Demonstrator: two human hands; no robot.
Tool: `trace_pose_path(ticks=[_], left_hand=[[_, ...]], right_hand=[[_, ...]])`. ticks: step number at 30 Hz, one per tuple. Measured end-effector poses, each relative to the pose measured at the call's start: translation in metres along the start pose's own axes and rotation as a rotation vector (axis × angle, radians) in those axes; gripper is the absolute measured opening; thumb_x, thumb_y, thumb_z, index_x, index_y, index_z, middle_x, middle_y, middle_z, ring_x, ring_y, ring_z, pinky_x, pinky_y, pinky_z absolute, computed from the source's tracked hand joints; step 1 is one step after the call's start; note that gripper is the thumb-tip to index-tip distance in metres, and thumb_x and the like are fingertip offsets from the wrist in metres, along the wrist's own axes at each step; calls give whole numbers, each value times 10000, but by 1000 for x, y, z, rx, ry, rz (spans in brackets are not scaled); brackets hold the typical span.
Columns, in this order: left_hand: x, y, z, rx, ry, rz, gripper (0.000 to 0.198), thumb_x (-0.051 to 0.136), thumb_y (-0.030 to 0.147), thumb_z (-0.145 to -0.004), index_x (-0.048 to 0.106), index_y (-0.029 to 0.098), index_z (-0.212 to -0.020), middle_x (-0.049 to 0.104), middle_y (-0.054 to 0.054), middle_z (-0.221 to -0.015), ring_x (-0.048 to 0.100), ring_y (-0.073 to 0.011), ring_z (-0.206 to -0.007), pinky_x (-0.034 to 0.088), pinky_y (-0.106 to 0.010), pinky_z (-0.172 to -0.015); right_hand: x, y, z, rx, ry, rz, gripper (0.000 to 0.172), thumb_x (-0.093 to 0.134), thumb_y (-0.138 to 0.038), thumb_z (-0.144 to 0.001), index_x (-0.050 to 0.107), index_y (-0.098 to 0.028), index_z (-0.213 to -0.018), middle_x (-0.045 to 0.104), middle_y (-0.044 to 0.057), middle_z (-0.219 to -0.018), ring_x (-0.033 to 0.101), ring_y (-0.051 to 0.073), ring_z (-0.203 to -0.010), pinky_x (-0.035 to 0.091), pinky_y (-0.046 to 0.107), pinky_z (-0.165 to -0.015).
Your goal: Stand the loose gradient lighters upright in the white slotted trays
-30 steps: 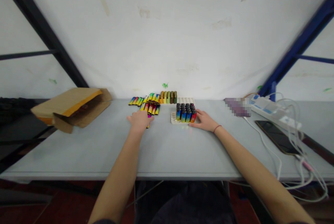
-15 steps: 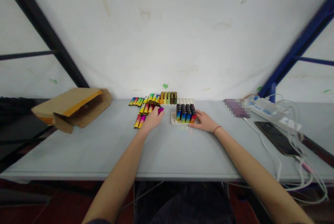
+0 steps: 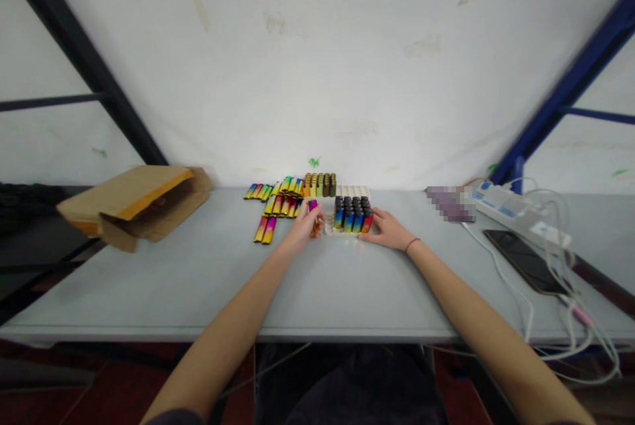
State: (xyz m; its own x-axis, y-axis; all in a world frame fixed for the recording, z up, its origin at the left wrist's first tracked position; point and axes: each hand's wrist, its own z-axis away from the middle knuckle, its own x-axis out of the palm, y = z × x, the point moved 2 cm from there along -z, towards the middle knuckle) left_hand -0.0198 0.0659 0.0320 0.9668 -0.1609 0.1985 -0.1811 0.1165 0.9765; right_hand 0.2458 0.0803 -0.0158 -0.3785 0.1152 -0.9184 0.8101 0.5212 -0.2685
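My left hand [image 3: 299, 232] is closed around a shiny purple-and-orange tube [image 3: 312, 205], held roughly upright at the left end of a white holder tray [image 3: 333, 231]. Several black-topped tubes [image 3: 353, 217], shading from blue to yellow and red, stand in rows in this tray. My right hand [image 3: 391, 232] grips the tray's right end, thumb at the near corner and fingers along the side. Left of the tray, loose metallic rainbow tubes [image 3: 268, 230] lie flat in groups. The lower part of the held tube is partly hidden by my fingers.
Behind stand yellow-to-green tubes [image 3: 320, 186] in rows, beside another white tray [image 3: 353, 192] near the wall. An open brown cardboard package [image 3: 133, 203] lies at left. On the right are a power strip [image 3: 520, 210], a black phone [image 3: 526, 261], a blurred purple item [image 3: 449, 204] and white cables [image 3: 501, 276].
My left hand has moved right from the loose tubes to the tray's left end, carrying the purple tube, which is now more upright. My right hand stays on the tray.
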Motion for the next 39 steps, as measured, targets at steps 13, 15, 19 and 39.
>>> trace_pose_path(ticks=[13, 15, 19, 39], left_hand=[[4, 0, -4, -90, 34, 160, 532, 441, 719, -871, 420, 224, -677, 299, 92, -471, 248, -64, -362, 194, -186, -371], [3, 1, -4, -95, 74, 179, 555, 403, 724, -879, 372, 231, -624, 257, 92, -446, 216, -64, -353, 188, -191, -367], [1, 6, -1, -58, 151, 215, 520, 383, 642, -914, 316, 238, -593, 191, 101, -429, 156, -63, -341, 158, -191, -362], [7, -2, 0, -8, 234, 225, 529, 399, 695, -896, 308, 246, -631, 194, 101, -441, 160, -67, -340, 132, -195, -361]], right_hand=[[-2, -4, 0, -4, 2, -2, 722, 638, -704, -872, 618, -182, -1370, 583, 183, -1434, 574, 385, -1280, 463, 526, -1094], [-1, -3, 0, -1, 4, 2, 738, 632, -716, -869, 616, -178, -1375, 580, 187, -1441, 571, 387, -1284, 457, 529, -1103], [0, 0, 1, 6, 4, 6, 766, 616, -736, -866, 609, -171, -1384, 565, 196, -1459, 561, 397, -1296, 450, 543, -1111], [-4, -4, 0, -8, 0, -30, 744, 631, -712, -871, 599, -181, -1392, 571, 191, -1450, 570, 379, -1280, 452, 539, -1098]])
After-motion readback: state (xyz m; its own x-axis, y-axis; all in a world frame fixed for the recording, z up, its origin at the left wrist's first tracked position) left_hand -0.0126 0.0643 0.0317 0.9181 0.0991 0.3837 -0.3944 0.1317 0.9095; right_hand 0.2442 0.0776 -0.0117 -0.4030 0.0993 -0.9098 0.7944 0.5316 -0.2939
